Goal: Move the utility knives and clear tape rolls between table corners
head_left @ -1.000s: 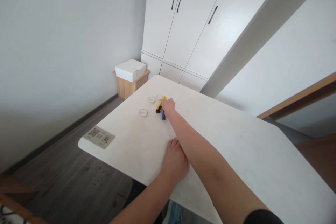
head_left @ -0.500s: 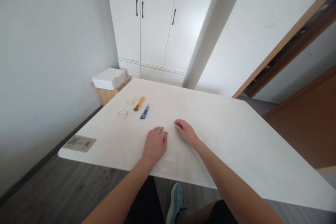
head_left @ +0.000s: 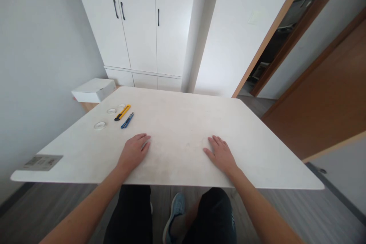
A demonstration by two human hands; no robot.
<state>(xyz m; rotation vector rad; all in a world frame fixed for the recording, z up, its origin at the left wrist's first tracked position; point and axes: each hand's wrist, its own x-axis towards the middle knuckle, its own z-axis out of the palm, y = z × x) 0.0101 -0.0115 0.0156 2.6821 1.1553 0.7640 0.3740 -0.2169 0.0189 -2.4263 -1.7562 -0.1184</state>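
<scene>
Both flat on table (head_left: 183,122), left hand (head_left: 133,153), right hand (head_left: 222,157)

1. The left hand (head_left: 133,152) and right hand (head_left: 221,155) rest on the table (head_left: 177,118), near edge, well apart.
2. A utility knife (head_left: 127,120) lies beyond the left hand, with a second knife (head_left: 122,112) just left of it.
3. A tape roll (head_left: 100,125) lies left of both.

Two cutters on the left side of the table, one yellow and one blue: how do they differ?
Colour: the yellow cutter has a black end, while the blue cutter is blue. Build: the yellow cutter looks broader and the blue cutter slimmer. Place: the yellow cutter lies farther away, and the blue cutter is closer to the left hand. Both lie flat on the table, roughly parallel, with no hand touching them.
</scene>
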